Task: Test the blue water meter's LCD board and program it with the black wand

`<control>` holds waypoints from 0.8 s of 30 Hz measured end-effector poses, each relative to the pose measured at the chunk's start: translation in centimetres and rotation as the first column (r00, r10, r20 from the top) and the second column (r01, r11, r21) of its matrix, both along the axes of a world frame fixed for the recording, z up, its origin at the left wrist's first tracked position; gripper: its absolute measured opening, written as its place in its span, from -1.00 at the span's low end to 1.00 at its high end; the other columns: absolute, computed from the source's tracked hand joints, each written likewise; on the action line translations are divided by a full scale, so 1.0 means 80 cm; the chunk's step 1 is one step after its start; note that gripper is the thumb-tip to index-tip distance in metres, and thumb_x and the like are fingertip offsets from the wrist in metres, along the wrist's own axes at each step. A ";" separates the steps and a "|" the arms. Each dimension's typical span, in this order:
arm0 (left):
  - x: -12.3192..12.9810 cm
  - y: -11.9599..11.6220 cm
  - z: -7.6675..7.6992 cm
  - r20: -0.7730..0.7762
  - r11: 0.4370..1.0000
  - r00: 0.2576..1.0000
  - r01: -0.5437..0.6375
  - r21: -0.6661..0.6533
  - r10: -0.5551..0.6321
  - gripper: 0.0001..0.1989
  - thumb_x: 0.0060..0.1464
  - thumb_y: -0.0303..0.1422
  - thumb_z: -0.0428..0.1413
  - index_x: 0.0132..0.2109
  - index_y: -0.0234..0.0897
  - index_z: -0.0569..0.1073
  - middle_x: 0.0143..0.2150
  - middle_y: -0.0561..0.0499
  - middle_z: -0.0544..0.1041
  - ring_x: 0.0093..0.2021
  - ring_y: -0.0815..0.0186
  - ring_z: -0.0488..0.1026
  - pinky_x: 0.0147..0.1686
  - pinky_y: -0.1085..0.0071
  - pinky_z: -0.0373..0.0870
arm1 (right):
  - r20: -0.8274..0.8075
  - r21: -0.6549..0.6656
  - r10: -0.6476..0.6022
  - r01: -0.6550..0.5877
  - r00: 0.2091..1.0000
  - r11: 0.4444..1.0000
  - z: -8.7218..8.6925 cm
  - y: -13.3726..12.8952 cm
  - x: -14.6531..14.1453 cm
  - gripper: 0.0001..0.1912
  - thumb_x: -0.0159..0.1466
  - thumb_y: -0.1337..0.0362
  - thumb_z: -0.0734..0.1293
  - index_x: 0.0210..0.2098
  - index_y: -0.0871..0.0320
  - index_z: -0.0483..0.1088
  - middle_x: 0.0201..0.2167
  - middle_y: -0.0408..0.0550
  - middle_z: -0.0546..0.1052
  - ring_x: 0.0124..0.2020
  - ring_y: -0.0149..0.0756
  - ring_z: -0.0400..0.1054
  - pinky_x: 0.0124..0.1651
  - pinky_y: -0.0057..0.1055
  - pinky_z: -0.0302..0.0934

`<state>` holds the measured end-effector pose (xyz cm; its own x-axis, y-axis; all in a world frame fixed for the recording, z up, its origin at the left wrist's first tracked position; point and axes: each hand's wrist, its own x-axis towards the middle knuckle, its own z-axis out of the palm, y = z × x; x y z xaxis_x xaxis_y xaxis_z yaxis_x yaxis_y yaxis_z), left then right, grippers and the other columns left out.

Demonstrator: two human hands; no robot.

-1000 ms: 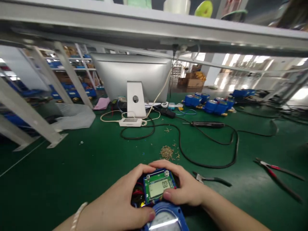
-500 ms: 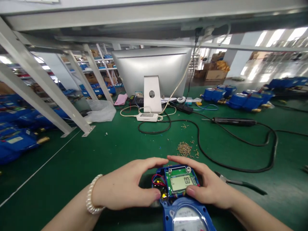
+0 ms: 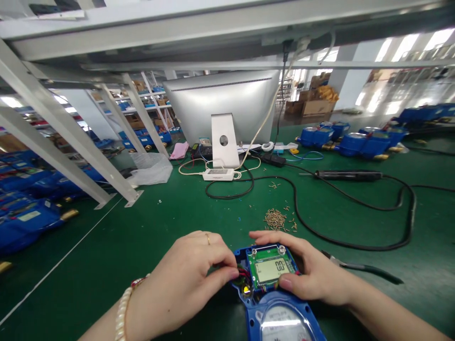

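Observation:
A blue meter (image 3: pixel 253 318) lies in front of me, its upper housing uncovered. Inside sits a green circuit board with a lit display (image 3: pixel 270 271) reading 0.0, and below it is a round clear dial window (image 3: pixel 284 327). My right hand (image 3: pixel 313 270) grips the housing from the right, thumb on the board's lower right edge and fingers along the far side. At the left compartment, my left hand (image 3: pixel 192 279) pinches thumb and forefinger at the red wires (image 3: pixel 244 273). A yellow part (image 3: pixel 246 289) shows just below them. The fingertips hide part of the wiring.
Brass-coloured screws (image 3: pixel 275 219) lie heaped beyond the meter. A black pen-shaped corded tool (image 3: pixel 348 175), its looping cable, and a dark-handled tool (image 3: pixel 373 270) lie right. A monitor (image 3: pixel 223 104) stands behind, a metal frame (image 3: pixel 81 137) left. More blue meters (image 3: pixel 366 142) sit on both sides.
My left hand has closed from a spread grip beside the housing into a pinch on the red wires. The right hand keeps its hold. The view has shifted slightly.

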<state>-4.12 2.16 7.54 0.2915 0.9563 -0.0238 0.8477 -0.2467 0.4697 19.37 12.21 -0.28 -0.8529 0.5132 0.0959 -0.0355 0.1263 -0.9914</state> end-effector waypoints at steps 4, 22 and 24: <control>-0.007 -0.002 0.004 -0.051 1.000 0.999 0.014 0.013 -0.013 -0.86 0.22 -0.31 0.03 -0.29 -0.15 0.44 -0.31 0.10 0.49 -0.27 0.32 0.39 -0.26 0.39 0.25 | -0.011 0.010 -0.011 0.011 1.000 1.000 0.001 0.001 0.000 -0.44 0.11 0.22 0.42 0.10 0.08 0.29 0.23 0.06 0.23 0.22 -0.09 0.15 0.22 -0.16 0.07; 0.048 0.003 -0.036 0.282 0.972 0.930 -0.214 -0.098 0.233 -0.46 -0.12 -0.27 0.26 0.07 -0.02 0.38 0.00 0.10 0.51 -0.09 0.20 0.47 -0.08 0.32 0.41 | -0.062 -0.138 0.116 -0.123 0.991 0.983 0.009 0.000 0.007 -0.53 0.24 0.14 0.32 0.08 0.08 0.15 0.32 0.09 0.02 0.30 -0.06 0.00 0.26 -0.10 -0.01; 0.047 0.004 -0.035 0.272 0.972 0.934 -0.213 -0.096 0.232 -0.46 -0.12 -0.27 0.26 0.07 -0.01 0.37 -0.01 0.10 0.51 -0.09 0.20 0.48 -0.09 0.32 0.41 | -0.056 -0.102 0.113 -0.118 0.992 0.988 0.008 0.001 0.008 -0.49 0.21 0.20 0.36 0.09 0.09 0.14 0.32 0.09 0.03 0.28 -0.07 0.04 0.26 -0.11 0.00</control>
